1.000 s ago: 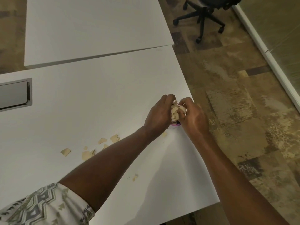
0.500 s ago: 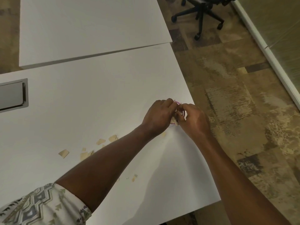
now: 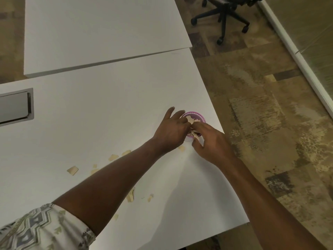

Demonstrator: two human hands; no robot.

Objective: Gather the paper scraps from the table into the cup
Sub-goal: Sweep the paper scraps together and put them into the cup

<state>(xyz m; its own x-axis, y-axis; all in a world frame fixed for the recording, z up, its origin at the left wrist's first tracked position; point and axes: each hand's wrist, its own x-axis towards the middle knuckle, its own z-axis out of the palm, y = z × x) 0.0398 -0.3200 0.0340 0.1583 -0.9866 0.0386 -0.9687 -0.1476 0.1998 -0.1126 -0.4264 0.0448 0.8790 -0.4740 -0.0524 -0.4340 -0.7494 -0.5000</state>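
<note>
A small purple cup (image 3: 199,116) stands near the right edge of the white table (image 3: 100,112), with tan paper scraps (image 3: 191,120) sticking out of its mouth. My left hand (image 3: 171,131) is at the cup's left side, its fingers spread and loose, touching the scraps. My right hand (image 3: 210,143) reaches over the cup's near rim and pinches a scrap (image 3: 196,135) between thumb and fingers. More loose scraps lie on the table: one (image 3: 182,148) just under my hands, several (image 3: 113,157) to the left, and a few (image 3: 130,196) nearer me.
A second white table (image 3: 100,31) adjoins at the back. A grey metal cable hatch (image 3: 16,106) is set into the table at the left. An office chair base (image 3: 222,20) stands on the patterned floor at the back right. The table edge runs right beside the cup.
Both hands held a bundle of scraps above the cup and have lowered it into the cup. My left fingers have spread open, and the cup's rim now shows.
</note>
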